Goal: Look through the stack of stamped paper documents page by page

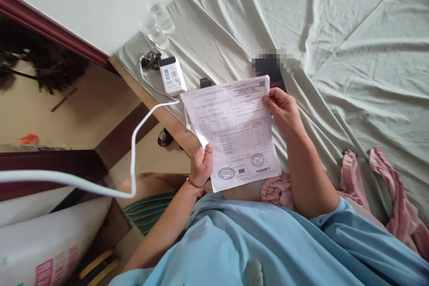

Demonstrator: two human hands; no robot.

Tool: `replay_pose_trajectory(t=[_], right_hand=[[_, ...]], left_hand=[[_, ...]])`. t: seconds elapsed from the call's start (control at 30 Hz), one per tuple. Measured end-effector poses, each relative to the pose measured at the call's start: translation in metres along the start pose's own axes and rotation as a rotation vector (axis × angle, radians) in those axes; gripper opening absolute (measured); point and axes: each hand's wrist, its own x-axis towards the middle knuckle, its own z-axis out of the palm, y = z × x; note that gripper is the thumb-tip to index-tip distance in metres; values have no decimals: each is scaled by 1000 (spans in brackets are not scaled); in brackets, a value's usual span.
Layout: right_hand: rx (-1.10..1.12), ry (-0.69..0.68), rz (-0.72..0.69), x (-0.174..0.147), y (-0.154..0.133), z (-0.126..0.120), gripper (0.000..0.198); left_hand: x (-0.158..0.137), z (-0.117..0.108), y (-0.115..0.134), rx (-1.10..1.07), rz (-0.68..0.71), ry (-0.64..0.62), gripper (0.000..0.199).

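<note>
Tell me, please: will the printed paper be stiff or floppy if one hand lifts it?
Probably floppy: the printed paper bends along its edge near the left hand. Likely light too, as the right hand only pinches its edge.

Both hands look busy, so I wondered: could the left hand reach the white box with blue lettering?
Probably yes, if the left hand lets go of the printed sheet: the white box lies uncovered beyond the sheet's upper left corner, though a white cable nearby might get in the way.
</note>
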Motion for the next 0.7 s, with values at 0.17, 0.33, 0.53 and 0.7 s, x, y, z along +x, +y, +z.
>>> replay_pose_trajectory(t=[0.17, 0.33, 0.53, 0.7], right_hand=[[-4, 35, 37, -1, -3, 1, 36], [57, 22, 52, -3, -4, 1, 34], [53, 15, 79, -4, -2, 4, 36], [28, 50, 73, -3, 0, 2, 36]], left_hand=[[-2, 1, -4, 6, -54, -15, 60], [1, -2, -8, -12, -15, -91, 60], [-2, -3, -5, -63, -29, -108, 60], [-3, -3, -4, -144, -92, -74, 52]])
